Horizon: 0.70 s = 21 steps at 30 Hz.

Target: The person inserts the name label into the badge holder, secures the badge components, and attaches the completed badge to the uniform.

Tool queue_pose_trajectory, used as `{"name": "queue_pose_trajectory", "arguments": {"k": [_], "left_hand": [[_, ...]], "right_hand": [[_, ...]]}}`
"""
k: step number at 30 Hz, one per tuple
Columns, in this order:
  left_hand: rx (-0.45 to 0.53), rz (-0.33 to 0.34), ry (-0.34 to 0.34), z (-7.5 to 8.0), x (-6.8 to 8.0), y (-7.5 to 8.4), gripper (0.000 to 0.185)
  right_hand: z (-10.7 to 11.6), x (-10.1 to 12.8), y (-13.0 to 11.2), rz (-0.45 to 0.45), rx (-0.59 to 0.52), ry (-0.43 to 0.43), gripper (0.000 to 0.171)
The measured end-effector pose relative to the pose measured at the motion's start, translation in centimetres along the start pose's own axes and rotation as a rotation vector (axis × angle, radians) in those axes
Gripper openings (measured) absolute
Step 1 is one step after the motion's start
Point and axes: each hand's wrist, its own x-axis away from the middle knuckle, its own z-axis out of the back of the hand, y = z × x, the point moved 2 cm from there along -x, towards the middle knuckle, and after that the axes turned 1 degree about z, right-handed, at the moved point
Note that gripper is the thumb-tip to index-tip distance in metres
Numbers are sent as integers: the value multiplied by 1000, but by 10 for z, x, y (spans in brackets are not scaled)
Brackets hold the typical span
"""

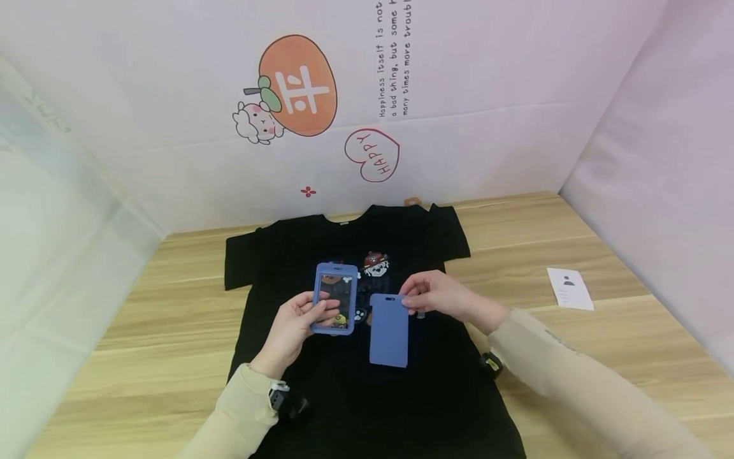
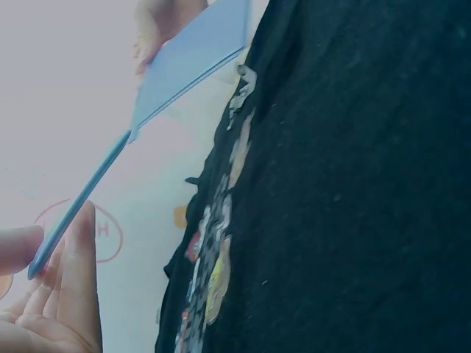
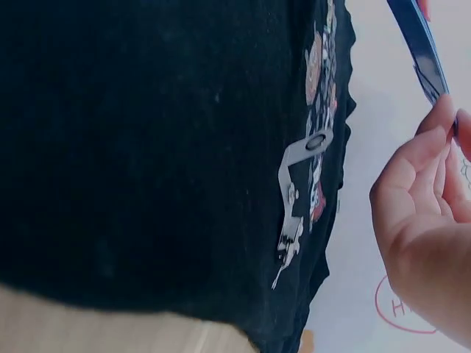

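Item one: blue frame (image 1: 353, 303), windowed, held above the shirt. Item two: blue panel (image 1: 389, 335), at the frame's 4 o'clock, just beside it, a gap showing in the head view. We judge the panel the riskier piece: pinched at one corner alone, it could pivot or slip if knocked by the frame. The frame, gripped on one side, could tip if its far edge is pushed.

Left hand (image 1: 292, 331): at the frame's 8 o'clock, thumb in front, fingers behind, pinching its edge; we see fingers through the window. Right hand (image 1: 438, 296): fingertips narrow, pinching the panel's 1 o'clock corner; the rest hangs towards 6.

Surroundings: black shirt (image 1: 355, 401) below; strap clip (image 3: 289, 173) lying on it; white card (image 1: 570, 288) well apart, near the panel's 3 o'clock.
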Motion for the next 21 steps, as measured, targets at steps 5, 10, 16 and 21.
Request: {"name": "queue_pose_trajectory", "arguments": {"k": [5,10,16,21], "left_hand": [[48,-24,4,5,-1,0,35],[64,-39,7,9,0,2,36],[75,-36,27,12,0,2,35],[65,-35,23,11,0,1,35]], "right_hand": [[-9,0,1,-2,29,-80,14],[-15,0,3,-1,57,-127,12],[-19,0,4,-1,97,-154,11],[-21,-1,5,3,99,-170,11]]}}
